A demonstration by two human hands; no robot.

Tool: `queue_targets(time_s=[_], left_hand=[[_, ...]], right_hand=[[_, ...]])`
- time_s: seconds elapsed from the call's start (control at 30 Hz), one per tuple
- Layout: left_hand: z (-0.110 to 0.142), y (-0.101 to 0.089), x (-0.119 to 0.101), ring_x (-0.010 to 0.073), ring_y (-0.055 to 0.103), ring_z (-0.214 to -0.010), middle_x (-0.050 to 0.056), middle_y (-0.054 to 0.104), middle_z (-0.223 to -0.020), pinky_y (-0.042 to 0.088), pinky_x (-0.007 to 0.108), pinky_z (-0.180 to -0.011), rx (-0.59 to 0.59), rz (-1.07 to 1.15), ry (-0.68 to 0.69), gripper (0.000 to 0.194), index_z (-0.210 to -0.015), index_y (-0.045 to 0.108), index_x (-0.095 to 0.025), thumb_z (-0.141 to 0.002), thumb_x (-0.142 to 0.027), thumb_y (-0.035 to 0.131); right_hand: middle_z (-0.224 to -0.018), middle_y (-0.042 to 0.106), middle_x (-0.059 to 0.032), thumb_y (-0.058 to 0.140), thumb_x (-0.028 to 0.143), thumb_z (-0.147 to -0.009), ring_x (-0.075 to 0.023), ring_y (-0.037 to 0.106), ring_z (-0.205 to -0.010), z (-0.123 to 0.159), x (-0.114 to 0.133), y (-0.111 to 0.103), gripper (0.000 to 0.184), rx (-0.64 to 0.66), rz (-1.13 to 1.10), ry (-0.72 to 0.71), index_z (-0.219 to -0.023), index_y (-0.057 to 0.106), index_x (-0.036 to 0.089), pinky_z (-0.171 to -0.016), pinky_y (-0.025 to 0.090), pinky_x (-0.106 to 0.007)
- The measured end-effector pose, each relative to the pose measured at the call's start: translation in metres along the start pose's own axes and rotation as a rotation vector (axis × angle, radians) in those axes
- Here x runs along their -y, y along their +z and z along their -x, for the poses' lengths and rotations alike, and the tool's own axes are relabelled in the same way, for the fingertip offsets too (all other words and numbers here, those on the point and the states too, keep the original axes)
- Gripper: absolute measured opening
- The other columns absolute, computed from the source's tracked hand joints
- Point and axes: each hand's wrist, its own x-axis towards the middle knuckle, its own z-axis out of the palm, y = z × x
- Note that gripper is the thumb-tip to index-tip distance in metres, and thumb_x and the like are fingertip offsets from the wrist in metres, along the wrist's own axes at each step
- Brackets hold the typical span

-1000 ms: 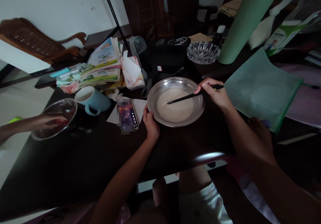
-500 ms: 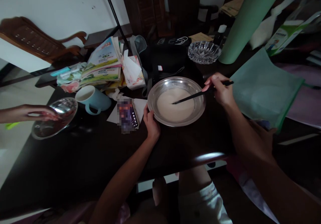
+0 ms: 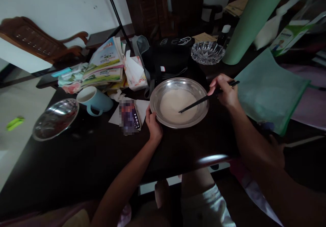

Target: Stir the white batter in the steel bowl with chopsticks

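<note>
Dark table (image 3: 76,159): left hand (image 3: 153,125) grips steel bowl (image 3: 163,84) at eight o'clock; right hand (image 3: 224,90) pinches chopsticks (image 3: 203,99) in sloshable, probably slippery batter (image 3: 175,103).

Bare dark table (image 3: 84,159) left-front open; phone (image 3: 129,117), blue mug (image 3: 94,100), book pile (image 3: 107,67) crowd bowl's (image 3: 197,116) left.

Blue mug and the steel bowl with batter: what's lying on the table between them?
In the head view, a phone on white paper lies between the blue mug and the steel bowl; the left hand grips the bowl's near rim.
</note>
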Motion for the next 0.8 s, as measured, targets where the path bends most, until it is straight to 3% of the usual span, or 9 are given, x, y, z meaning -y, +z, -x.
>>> queue_targets(time_s=[0.07,0.17,0.23,0.33,0.43,0.53,0.63,0.73,0.8], left_hand=[[0.0,0.0,-0.001,0.0188,0.061,-0.099,0.003,0.07,-0.104,0.045,0.028,-0.09,0.002,0.011,0.007,0.035,-0.102,0.07,-0.02,-0.071,-0.033,0.059],[0.0,0.0,-0.001,0.0188,0.062,-0.099,0.003,0.071,-0.104,0.046,0.029,-0.09,0.002,0.035,0.008,0.033,-0.101,0.07,-0.02,-0.071,-0.032,0.06],[0.0,0.0,0.0,0.0194,0.062,-0.101,0.004,0.071,-0.106,0.046,0.029,-0.092,0.004,0.033,0.002,0.034,-0.103,0.07,-0.02,-0.073,-0.032,0.06],[0.0,-0.001,0.001,0.021,0.062,-0.107,0.005,0.071,-0.111,0.046,0.031,-0.097,0.019,0.025,-0.009,0.037,-0.107,0.07,-0.02,-0.074,-0.032,0.059],[0.0,-0.002,0.002,0.0218,0.063,-0.108,0.006,0.071,-0.111,0.046,0.033,-0.097,0.021,0.025,-0.018,0.039,-0.109,0.069,-0.02,-0.074,-0.033,0.059],[0.0,-0.001,0.001,0.0208,0.062,-0.106,0.005,0.071,-0.11,0.046,0.031,-0.095,0.005,0.014,0.002,0.037,-0.105,0.07,-0.02,-0.073,-0.032,0.059],[0.0,-0.001,0.001,0.0199,0.062,-0.103,0.004,0.072,-0.108,0.047,0.03,-0.094,-0.009,0.024,-0.006,0.036,-0.104,0.071,-0.02,-0.071,-0.031,0.059],[0.0,0.0,0.0,0.0197,0.063,-0.101,0.004,0.072,-0.105,0.047,0.031,-0.092,-0.018,0.03,-0.027,0.039,-0.106,0.071,-0.019,-0.071,-0.032,0.06],[0.001,0.001,-0.001,0.0196,0.062,-0.101,0.004,0.072,-0.105,0.047,0.03,-0.091,-0.017,0.003,-0.005,0.038,-0.105,0.071,-0.019,-0.071,-0.033,0.059]], right_hand=[[-0.054,0.065,0.0008,0.057,0.06,-0.089,-0.0142,0.06,-0.05,0.002,0.002,0.002,0.04,0.109,-0.005,0.02,-0.072,0.069,0.026,-0.052,0.048,-0.031],[-0.063,0.07,-0.0008,0.062,0.059,-0.086,-0.0181,0.069,-0.066,0.003,0.006,0.004,0.036,0.192,0.05,-0.025,-0.074,0.071,0.027,-0.065,0.054,-0.035],[-0.064,0.07,-0.001,0.062,0.06,-0.086,-0.0192,0.069,-0.069,0.001,0.006,0.004,0.037,0.119,0.075,-0.058,-0.074,0.071,0.027,-0.07,0.055,-0.037],[-0.056,0.066,0.0005,0.056,0.063,-0.088,-0.0164,0.062,-0.055,0.0,0.002,0.001,0.042,-0.015,0.04,-0.044,-0.071,0.069,0.027,-0.061,0.052,-0.035],[-0.054,0.065,0.0012,0.057,0.061,-0.089,-0.0149,0.059,-0.05,0.001,0.002,0.002,0.04,0.063,0.001,-0.004,-0.071,0.069,0.028,-0.056,0.05,-0.034],[-0.064,0.071,-0.0001,0.062,0.058,-0.087,-0.0179,0.068,-0.067,0.003,0.006,0.005,0.034,0.191,0.038,-0.033,-0.074,0.072,0.028,-0.069,0.055,-0.036],[-0.067,0.072,-0.0007,0.062,0.056,-0.088,-0.0185,0.07,-0.073,0.002,0.005,0.005,0.033,0.105,0.077,-0.095,-0.076,0.072,0.027,-0.079,0.055,-0.038],[-0.057,0.067,0.0006,0.056,0.057,-0.091,-0.0161,0.064,-0.056,-0.001,-0.002,0.002,0.038,-0.029,0.041,-0.09,-0.073,0.07,0.027,-0.067,0.054,-0.037],[-0.053,0.065,0.0007,0.053,0.057,-0.093,-0.0154,0.061,-0.049,-0.001,-0.005,0.001,0.04,0.005,0.02,-0.069,-0.072,0.069,0.027,-0.06,0.052,-0.037]])
